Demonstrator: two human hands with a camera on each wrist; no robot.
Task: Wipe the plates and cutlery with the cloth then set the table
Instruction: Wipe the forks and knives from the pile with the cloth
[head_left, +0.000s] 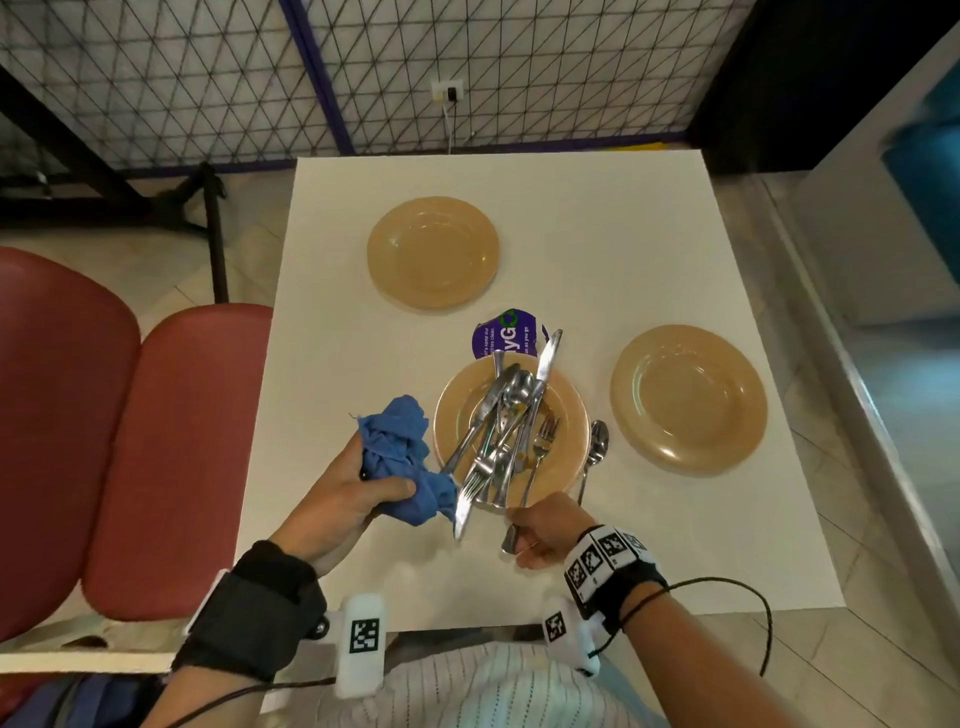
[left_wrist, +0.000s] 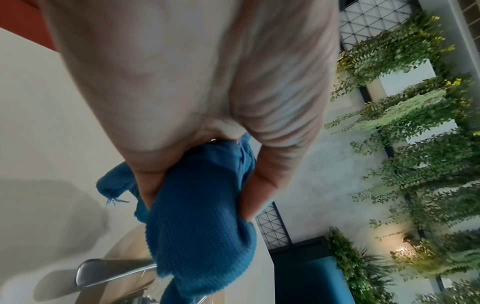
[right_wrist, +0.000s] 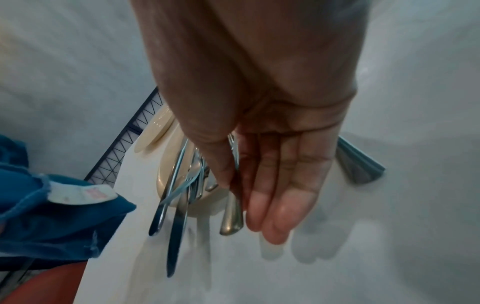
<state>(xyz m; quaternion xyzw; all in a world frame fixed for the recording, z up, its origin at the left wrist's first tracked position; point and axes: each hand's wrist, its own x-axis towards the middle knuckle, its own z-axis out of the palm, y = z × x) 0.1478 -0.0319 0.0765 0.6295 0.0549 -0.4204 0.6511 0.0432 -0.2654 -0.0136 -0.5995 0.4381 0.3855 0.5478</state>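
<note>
1. At six o'clock on the counter (head_left: 519, 208), the cutlery pile (head_left: 506, 431) lies heaped on the near plate (head_left: 566, 467), handles overhanging its rim.
2. Right hand (head_left: 543, 530): thumb and forefinger pinch one handle (right_wrist: 232, 218), remaining fingers straight.
3. Left hand (head_left: 337, 499), at eight o'clock, its grip bunched around the blue cloth (head_left: 402, 457).
4. Judgement: draw that piece out slowly so the pile doesn't slide, then pull it through the cloth handle to tip.
5. Two bare plates sit at twelve (head_left: 432, 253) and three o'clock (head_left: 688, 399); a spoon (head_left: 595, 452) lies beside the near plate.
</note>
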